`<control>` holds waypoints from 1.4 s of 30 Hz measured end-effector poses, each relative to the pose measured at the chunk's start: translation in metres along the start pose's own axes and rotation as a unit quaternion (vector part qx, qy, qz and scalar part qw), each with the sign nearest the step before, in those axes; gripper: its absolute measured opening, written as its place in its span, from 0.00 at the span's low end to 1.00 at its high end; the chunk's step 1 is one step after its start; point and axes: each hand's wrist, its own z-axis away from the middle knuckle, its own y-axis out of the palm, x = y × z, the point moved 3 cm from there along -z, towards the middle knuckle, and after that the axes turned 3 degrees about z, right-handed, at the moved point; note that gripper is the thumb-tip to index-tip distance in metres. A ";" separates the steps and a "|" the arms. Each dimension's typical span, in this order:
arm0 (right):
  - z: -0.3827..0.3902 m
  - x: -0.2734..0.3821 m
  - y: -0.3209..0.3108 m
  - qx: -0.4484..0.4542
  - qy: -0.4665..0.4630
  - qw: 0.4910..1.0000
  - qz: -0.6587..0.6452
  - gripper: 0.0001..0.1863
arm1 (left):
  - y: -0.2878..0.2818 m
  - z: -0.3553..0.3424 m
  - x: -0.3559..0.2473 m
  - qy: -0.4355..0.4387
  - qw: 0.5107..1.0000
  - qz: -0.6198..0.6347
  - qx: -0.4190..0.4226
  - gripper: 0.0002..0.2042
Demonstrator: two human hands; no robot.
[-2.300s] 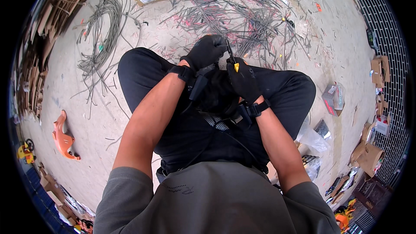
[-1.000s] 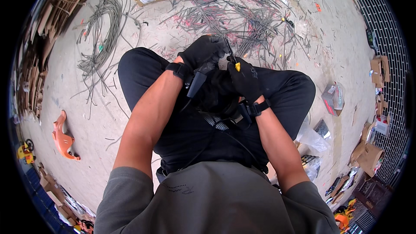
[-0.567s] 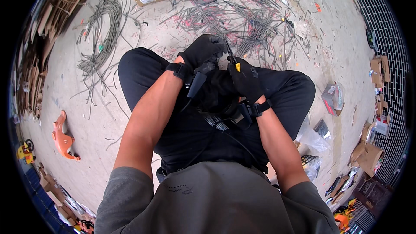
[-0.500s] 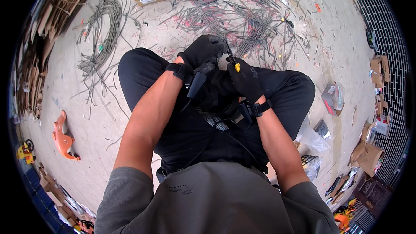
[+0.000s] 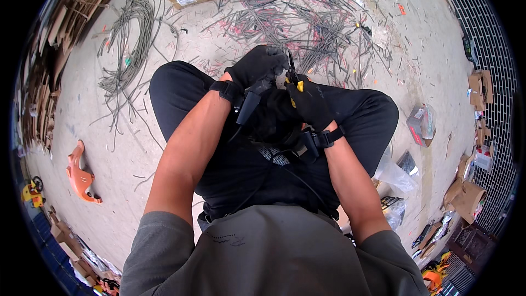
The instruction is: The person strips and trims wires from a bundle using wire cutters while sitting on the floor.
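My left hand [image 5: 256,66] and right hand [image 5: 309,101] sit close together over my lap, just like a moment ago. Both grip a thin wire [image 5: 289,61] (dark, with a yellow bit). Cut wires [image 5: 307,16] lie ahead on the floor [image 5: 109,148].

bright, even daylight with soft shadows, sharp at centre, edges bent and perhaps slightly blurred by the fisheye.
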 end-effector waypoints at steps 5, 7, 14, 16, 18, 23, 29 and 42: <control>0.000 0.001 0.001 -0.007 0.008 1.000 -0.002 0.14 | -0.002 -0.003 0.004 -0.014 0.999 0.032 0.003 0.11; -0.001 0.000 0.002 -0.010 0.007 1.000 -0.004 0.14 | -0.003 -0.003 0.003 -0.006 1.000 0.026 0.003 0.12; -0.001 -0.002 0.004 -0.036 0.066 0.994 -0.080 0.15 | -0.003 0.005 -0.009 -0.011 1.000 0.011 0.027 0.13; 0.001 -0.003 0.005 -0.030 0.054 0.997 -0.056 0.15 | -0.003 0.006 -0.011 -0.015 1.000 0.003 0.021 0.13; 0.000 -0.001 0.003 -0.020 0.061 0.997 -0.050 0.14 | -0.003 0.005 -0.010 -0.010 1.000 0.012 0.020 0.12; -0.002 0.000 0.003 -0.045 0.070 0.992 -0.099 0.15 | -0.004 -0.001 0.000 0.015 0.996 0.078 0.026 0.10; -0.003 0.005 -0.002 -0.014 0.010 1.000 -0.002 0.13 | -0.003 0.003 -0.007 -0.016 1.000 0.003 -0.014 0.09; -0.003 0.001 0.003 -0.042 0.079 0.989 -0.113 0.13 | -0.005 -0.002 -0.001 0.039 0.994 -0.093 -0.038 0.06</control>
